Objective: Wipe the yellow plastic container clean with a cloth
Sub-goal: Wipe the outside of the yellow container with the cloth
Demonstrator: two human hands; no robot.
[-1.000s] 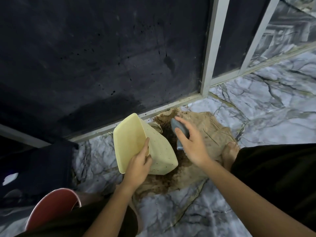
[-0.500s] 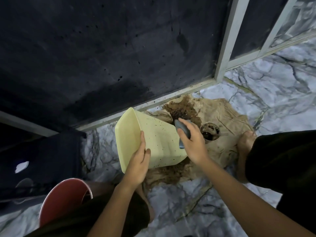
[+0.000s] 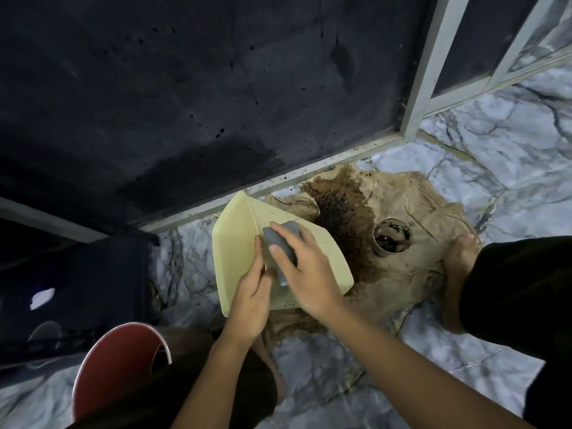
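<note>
Overhead, a dark speckled panel (image 3: pixel 185 97) fills the upper left of the frame, edged by a pale metal frame (image 3: pixel 424 82) that runs to the upper right. Below it, grey-veined marble floor (image 3: pixel 501 168) spreads across the right and bottom. A crumpled tan sheet (image 3: pixel 424 209), soaked dark brown toward its upper middle, lies on the floor at centre right; a small round cup (image 3: pixel 392 238) with dark residue stands on it. A red bucket (image 3: pixel 114 363) sits at lower left, only its rim and inside visible.

Both forearms reach up from the bottom edge. The yellow plastic container (image 3: pixel 235 239), smooth, rectangular and dotted with dark specks, is tipped on its side at frame centre, over the sheet's left edge. Left hand (image 3: pixel 252 292): fingers closed round the container's near rim, thumb up along the edge. Right hand (image 3: pixel 305 270): curled over a grey cloth (image 3: pixel 280 239), pressing it against the container's outer wall. A bare foot (image 3: pixel 461 255) rests on the sheet's right edge.
</note>
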